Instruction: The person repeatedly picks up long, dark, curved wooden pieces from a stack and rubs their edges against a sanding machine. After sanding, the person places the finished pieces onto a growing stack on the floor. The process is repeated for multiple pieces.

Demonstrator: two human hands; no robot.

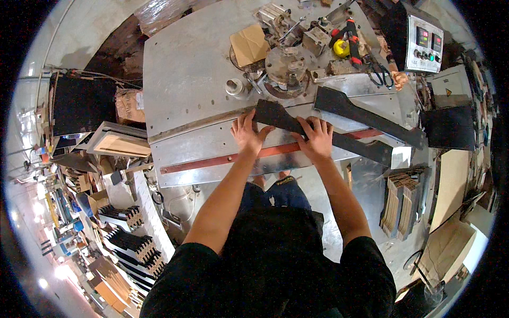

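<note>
A long dark board (279, 116) with a shaped, stepped edge lies slantwise over the metal table. My left hand (246, 133) grips its wide left end, fingers at the end and thumb along the near edge. Around its middle is my right hand (318, 140), with fingers over the top and thumb at the near side. The board's far right part runs on past my right hand to a small white piece (401, 157). A second dark board (366, 113) of similar shape lies just beyond, to the right. Beneath the held board, a reddish strip (212, 161) crosses the table.
The metal table (183, 79) carries a round metal fixture (286, 68), a cardboard piece (249, 45), a small white bottle (236, 88), a yellow tape measure (341, 48) and red-handled tools. A control box (424, 45) stands back right. Stacked boards (401, 204) are at lower right.
</note>
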